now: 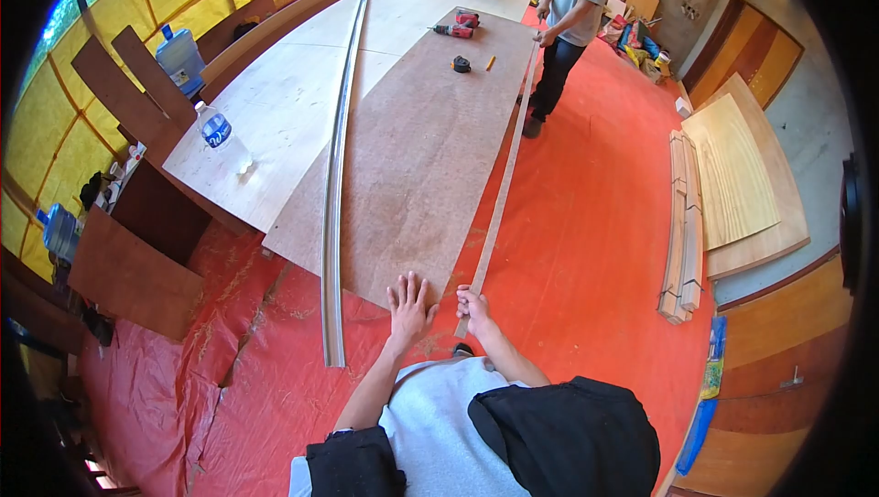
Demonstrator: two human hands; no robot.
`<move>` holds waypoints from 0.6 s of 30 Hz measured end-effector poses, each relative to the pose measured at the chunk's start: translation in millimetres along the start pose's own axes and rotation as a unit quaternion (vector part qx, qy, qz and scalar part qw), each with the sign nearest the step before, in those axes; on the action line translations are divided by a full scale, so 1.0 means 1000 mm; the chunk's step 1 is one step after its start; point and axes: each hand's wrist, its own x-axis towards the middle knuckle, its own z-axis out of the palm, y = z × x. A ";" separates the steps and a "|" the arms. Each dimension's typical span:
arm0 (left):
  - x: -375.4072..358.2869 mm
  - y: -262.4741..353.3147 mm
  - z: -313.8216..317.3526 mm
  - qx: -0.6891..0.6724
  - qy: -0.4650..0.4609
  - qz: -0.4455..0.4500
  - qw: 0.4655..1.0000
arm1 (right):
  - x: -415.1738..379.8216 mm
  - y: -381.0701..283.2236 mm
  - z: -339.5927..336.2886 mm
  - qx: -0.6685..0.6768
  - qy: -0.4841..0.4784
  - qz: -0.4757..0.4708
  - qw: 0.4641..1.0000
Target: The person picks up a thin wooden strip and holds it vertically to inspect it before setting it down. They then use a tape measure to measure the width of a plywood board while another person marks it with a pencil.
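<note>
My left hand [411, 310] lies flat with its fingers spread on the near end of a brown plywood sheet [412, 167]. Just to its right, my right hand [472, 307] is closed around the near end of a long, thin wooden strip [499, 195]. The strip runs away along the sheet's right edge, beside it. At its far end a co-worker [575, 3] stands with both hands near the strip, one of them on it. Left of my hands, a long metal straightedge or rail [338, 167] lies lengthwise over the sheet, its near end overhanging.
On the sheet are a tape measure [461, 64], a yellow pencil-like stick [491, 63] and red power drills [453, 31]. A water bottle [218, 129] stands on the pale board [288, 85] at left. Bundled wood strips [679, 232] lie on the red-covered floor [586, 250] at right.
</note>
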 end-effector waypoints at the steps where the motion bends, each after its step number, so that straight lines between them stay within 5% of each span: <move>1: 0.000 0.000 0.000 0.000 -0.001 0.000 1.000 | 0.000 0.000 0.000 0.000 -0.001 0.000 1.000; 18: -0.001 0.000 0.000 0.004 0.006 0.001 1.000 | -0.004 -0.003 0.003 -0.004 -0.001 -0.001 1.000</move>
